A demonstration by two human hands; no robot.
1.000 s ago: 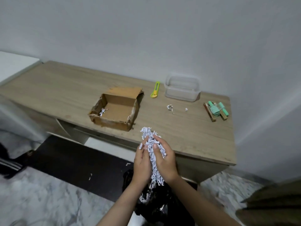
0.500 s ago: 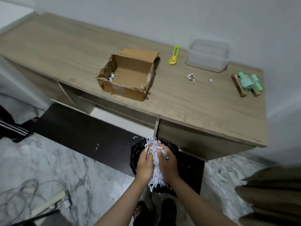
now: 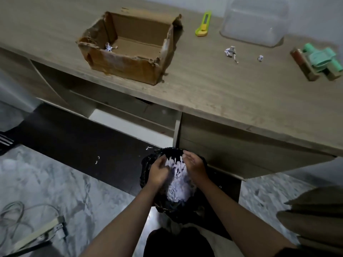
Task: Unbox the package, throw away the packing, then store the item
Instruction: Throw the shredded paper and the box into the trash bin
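Your left hand [image 3: 157, 171] and right hand [image 3: 194, 166] were down over the black bin bag [image 3: 146, 164] on the floor, just in front of the desk [image 3: 213, 93]; between them sat the shredded paper packing [image 3: 178, 180], a white mass lying in the mouth of the bag; your left grip had its fingers curled in against the shreds, though the blur kept me from telling whether it pinched them or only touched them; your right grip was relaxed and loosely cupped, fingers bent over the top of the pile and clamping nothing that I could make out. On the desk the cardboard box [image 3: 128, 45] stood open with torn edges, a small scrap of paper [image 3: 108, 47] left in its near left corner; to its right lay the yellow-green utility knife [image 3: 203, 25], and beyond that a clear plastic container [image 3: 254, 21] against the wall; two loose paper scraps [image 3: 231, 51] lay on the wood between the knife and the item [image 3: 321, 61], a green piece resting across brown wooden strips near the desk's right end, well apart from your hands; a few white shreds [image 3: 97, 160] lay on the dark floor to the left of the bag.
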